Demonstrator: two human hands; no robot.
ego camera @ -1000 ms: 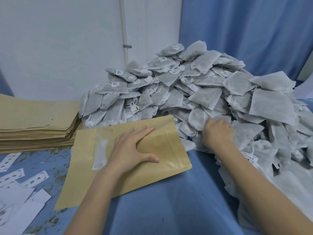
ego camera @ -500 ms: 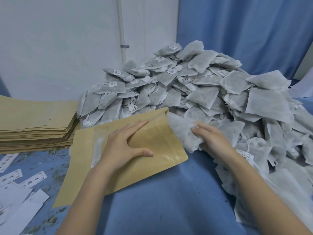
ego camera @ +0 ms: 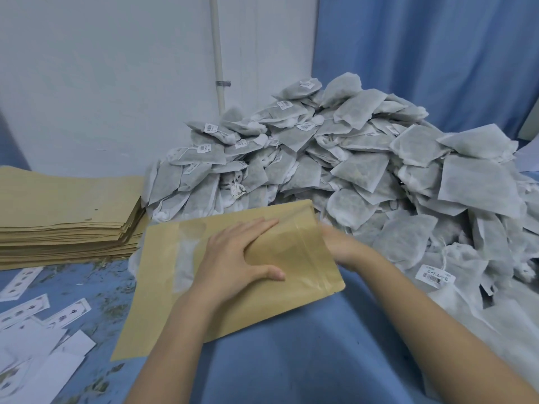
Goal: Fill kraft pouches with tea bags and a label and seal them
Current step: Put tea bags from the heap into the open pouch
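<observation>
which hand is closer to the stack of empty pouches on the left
Left. The left hand lies flat on the open pouch, right of the stack. The right hand is farther right, fingers hidden inside the pouch's mouth beside the tea bag pile.

White wall (ego camera: 110,83): plain, matt, evenly lit by soft cool light, forming the backdrop. Pipe (ego camera: 217,48): slim, white, vertical, fixed against the wall by a small metal clip (ego camera: 223,83); just right of the pipe hangs a blue curtain (ego camera: 423,53) in loose vertical folds, reaching the right edge of the view. Bench (ego camera: 291,360): below the wall, draped in blue cloth with scattered dark specks at its left part.
</observation>
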